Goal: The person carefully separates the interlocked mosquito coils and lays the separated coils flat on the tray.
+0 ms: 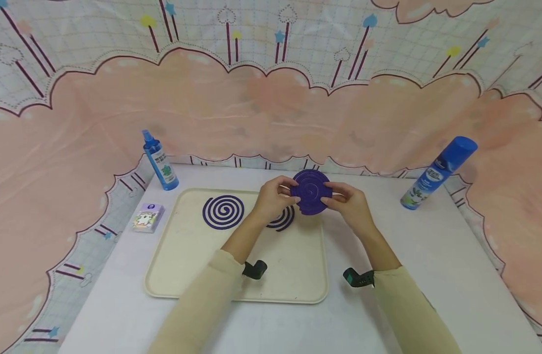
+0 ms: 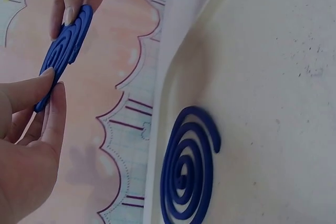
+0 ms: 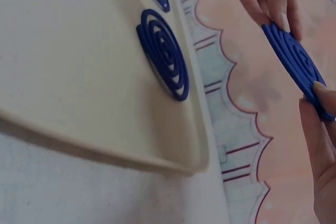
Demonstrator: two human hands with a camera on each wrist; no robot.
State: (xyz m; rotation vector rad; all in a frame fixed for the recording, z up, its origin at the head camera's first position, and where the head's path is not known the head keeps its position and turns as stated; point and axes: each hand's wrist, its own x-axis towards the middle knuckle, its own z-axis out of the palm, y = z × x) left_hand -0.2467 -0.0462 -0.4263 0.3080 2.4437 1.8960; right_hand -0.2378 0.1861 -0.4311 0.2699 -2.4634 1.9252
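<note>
Both hands hold up a dark blue-purple mosquito coil (image 1: 312, 191) above the tray's far right corner. My left hand (image 1: 272, 197) pinches its left edge between thumb and fingers, and my right hand (image 1: 353, 202) pinches the right edge. Its rings lie close together, with hardly any gaps, as the left wrist view also shows on the coil (image 2: 65, 51). Below, a looser spiral coil (image 1: 224, 210) lies flat on the cream tray (image 1: 280, 280). Another coil (image 1: 290, 216) lies to its right, partly hidden by my left hand and forearm; the right wrist view shows more of this coil (image 3: 167, 53).
A blue spray bottle (image 1: 161, 164) stands beyond the tray's far left corner, with a small purple-and-white box (image 1: 148, 218) in front of it. A blue aerosol can (image 1: 436, 174) stands at the far right of the white table (image 1: 439, 255). A patterned cloth (image 1: 271, 113) hangs behind.
</note>
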